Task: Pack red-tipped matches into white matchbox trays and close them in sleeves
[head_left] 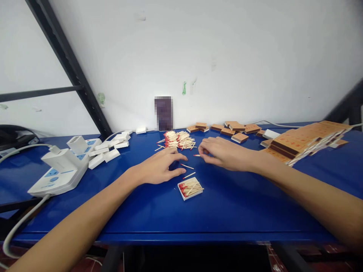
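Note:
My right hand (214,151) pinches a matchstick (197,155) whose red head points left, a little above the blue table. Fingers apart and holding nothing, my left hand (161,166) hovers beside two loose matchsticks (187,166). Just in front of them lies a white matchbox tray (190,195) partly filled with red-headed matches (191,186), some lying askew on top. Beyond both hands a heap of matches (178,140) spreads near the wall.
White empty-looking trays (104,151) lie at left, beside a power strip (64,172) with plugged-in chargers. Brown matchbox covers (234,126) are scattered at the back right, with stacked brown sheets or sleeves (300,141) nearer. A pixelated dark rectangle (163,113) leans against the wall.

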Demonstrator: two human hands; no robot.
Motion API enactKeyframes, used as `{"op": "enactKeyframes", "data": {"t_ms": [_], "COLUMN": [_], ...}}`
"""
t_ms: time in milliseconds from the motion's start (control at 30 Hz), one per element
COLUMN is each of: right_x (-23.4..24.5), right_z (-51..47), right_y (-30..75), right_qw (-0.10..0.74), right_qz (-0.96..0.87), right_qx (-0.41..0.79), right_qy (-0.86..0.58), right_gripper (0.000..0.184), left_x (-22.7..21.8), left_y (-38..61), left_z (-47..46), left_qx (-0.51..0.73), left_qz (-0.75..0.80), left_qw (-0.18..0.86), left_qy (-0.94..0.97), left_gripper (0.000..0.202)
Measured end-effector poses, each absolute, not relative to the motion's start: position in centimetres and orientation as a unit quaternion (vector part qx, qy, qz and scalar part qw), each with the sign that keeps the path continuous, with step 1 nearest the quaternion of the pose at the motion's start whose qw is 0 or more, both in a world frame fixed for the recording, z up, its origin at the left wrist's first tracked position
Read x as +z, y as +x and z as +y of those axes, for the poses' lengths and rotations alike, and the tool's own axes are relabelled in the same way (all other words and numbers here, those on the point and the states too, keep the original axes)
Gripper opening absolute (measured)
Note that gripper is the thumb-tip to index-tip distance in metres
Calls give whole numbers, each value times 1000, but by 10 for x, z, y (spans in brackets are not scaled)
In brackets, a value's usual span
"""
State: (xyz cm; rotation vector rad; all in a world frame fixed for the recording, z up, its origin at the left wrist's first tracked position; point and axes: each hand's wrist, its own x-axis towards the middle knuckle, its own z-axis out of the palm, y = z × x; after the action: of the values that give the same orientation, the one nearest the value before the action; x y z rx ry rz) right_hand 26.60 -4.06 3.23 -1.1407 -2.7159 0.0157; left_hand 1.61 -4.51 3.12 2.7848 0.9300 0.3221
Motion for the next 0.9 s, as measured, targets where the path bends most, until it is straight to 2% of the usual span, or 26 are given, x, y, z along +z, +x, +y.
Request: {"op": "enactKeyframes", "data": {"t_ms": [67, 133, 267, 367, 467, 600, 733, 900], "right_x": [41, 44, 38, 36, 42, 46, 41, 34], "right_z": [-57, -75, -94, -93, -91, -91, -89, -81], "right_y": [262, 253, 238, 238, 244, 246, 244, 245], "right_qw": [140, 143, 110, 104, 109, 99, 90, 112], "right_qz": [-923, -927, -951, -950, -938, -938, -929, -931], "right_qx": [44, 93, 113, 117, 147, 170, 193, 206], "right_qy": [-356, -333, -265, -270, -293, -285, -303, -281], "right_gripper": [14, 16, 14, 15, 24, 40, 29, 18], "left_x": [25, 21, 23, 32, 41, 48, 46, 47], "left_y": [18, 23, 28, 22, 14, 10, 11, 6], "left_z": [-43, -44, -44, -44, -44, -48, -52, -52], "left_qx": [108, 114, 113, 85, 26, -10, -13, -6], "left_qz": [300, 286, 276, 296, 325, 340, 345, 356], "left_qw": [107, 113, 103, 131, 186, 179, 151, 178], "left_qy": [942, 945, 949, 942, 927, 923, 926, 917], "left_gripper": [37, 34, 23, 15, 14, 11, 7, 7]}}
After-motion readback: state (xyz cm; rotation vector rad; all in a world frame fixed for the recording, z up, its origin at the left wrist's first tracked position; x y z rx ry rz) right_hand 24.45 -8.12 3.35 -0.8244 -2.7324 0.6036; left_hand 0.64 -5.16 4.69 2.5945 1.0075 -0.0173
